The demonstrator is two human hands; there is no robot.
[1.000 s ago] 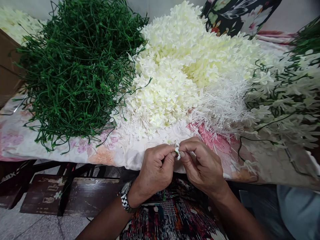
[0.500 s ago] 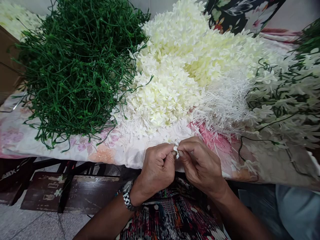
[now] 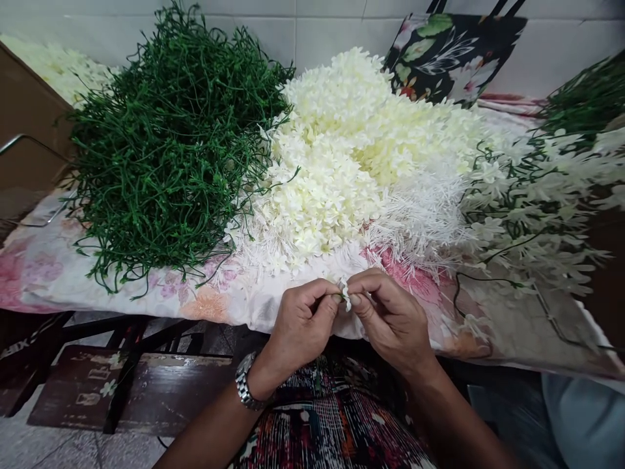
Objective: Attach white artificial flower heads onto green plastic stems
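Observation:
My left hand [image 3: 306,319] and my right hand [image 3: 393,319] meet at the table's front edge. Between their fingertips is a small white artificial flower [image 3: 346,294], turned edge-on. Both thumbs and forefingers are closed in a pinch on it, and the fingertips hide its centre. Just beyond the hands lies a heap of cream-white artificial flowers [image 3: 322,189]. A tangled pile of green plastic stems [image 3: 176,156] fills the left of the table. To the right is a bundle of thin white plastic stamens [image 3: 422,218].
A floral cloth [image 3: 141,283] covers the table. Assembled flower sprays [image 3: 532,202] lie at the right. A black floral bag [image 3: 454,55] stands against the tiled wall [image 3: 332,26]. Cardboard [image 3: 34,117] stands at the far left. A dark wooden bench [image 3: 170,391] is below.
The view has tilted up, showing more of the wall and bag. My hands stay together, and the flower between them has turned slightly.

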